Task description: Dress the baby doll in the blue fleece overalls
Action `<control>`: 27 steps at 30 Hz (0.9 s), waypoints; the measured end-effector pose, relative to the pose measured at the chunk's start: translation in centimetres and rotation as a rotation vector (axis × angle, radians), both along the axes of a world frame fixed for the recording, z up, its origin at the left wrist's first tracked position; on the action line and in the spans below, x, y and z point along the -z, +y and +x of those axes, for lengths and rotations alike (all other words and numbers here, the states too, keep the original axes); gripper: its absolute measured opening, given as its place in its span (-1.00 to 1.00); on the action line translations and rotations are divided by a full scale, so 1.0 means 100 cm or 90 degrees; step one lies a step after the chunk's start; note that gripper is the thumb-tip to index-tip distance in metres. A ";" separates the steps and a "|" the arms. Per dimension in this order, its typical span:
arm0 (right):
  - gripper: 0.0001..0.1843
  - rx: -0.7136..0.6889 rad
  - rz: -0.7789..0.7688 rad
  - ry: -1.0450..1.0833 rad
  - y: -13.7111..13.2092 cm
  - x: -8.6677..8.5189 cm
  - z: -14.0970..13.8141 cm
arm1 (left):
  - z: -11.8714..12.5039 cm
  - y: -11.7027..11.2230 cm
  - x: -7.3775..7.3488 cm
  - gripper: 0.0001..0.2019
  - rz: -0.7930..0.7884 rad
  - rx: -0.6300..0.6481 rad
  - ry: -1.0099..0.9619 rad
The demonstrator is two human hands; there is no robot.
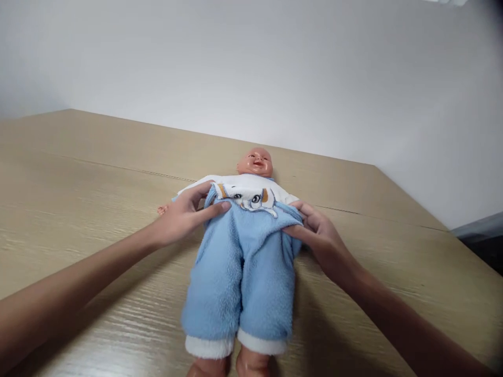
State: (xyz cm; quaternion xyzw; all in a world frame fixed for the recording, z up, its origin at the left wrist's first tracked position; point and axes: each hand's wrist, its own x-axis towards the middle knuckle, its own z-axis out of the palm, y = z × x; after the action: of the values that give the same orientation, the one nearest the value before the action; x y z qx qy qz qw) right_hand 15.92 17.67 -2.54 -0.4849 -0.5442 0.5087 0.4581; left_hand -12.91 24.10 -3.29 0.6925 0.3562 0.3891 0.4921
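Note:
A baby doll (255,161) lies on its back on the wooden table (98,173), head away from me. It wears a white top (239,183) and fluffy light-blue trousers (243,267) with white cuffs and an animal patch at the waist. My left hand (184,214) pinches the waistband at the doll's left side of the picture. My right hand (318,230) grips the waistband on the other side. The doll's bare feet (228,366) stick out at the bottom edge.
The table runs to a plain white wall (275,68) at the back. Its right edge slants down toward a dark area (483,246) at the far right. A seam crosses the tabletop behind the doll.

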 end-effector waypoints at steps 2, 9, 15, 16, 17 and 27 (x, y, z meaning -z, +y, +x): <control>-0.52 0.011 -0.011 0.025 0.013 0.003 0.003 | 0.007 0.013 0.000 -0.52 -0.029 0.017 0.003; -0.64 0.008 -0.017 -0.044 0.016 0.036 0.016 | 0.009 0.024 0.027 -0.56 -0.059 0.006 0.014; -0.60 0.012 -0.085 0.224 0.009 0.042 0.000 | 0.007 0.025 0.038 -0.61 -0.187 0.041 -0.121; -0.59 0.027 -0.105 0.234 0.010 0.042 -0.002 | 0.009 0.026 0.038 -0.59 -0.213 0.049 -0.144; -0.58 0.043 -0.123 0.231 0.012 0.043 -0.003 | 0.010 0.026 0.038 -0.57 -0.231 0.056 -0.157; -0.53 0.097 -0.006 -0.025 0.002 0.048 0.010 | -0.017 0.025 0.035 -0.59 -0.064 0.059 0.024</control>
State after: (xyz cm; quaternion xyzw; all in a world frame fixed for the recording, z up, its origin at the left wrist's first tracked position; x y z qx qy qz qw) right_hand 16.91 17.88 -7.31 -0.5373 -0.5120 0.4653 0.4823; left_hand -14.64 26.60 -6.77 0.6896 0.3525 0.3344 0.5370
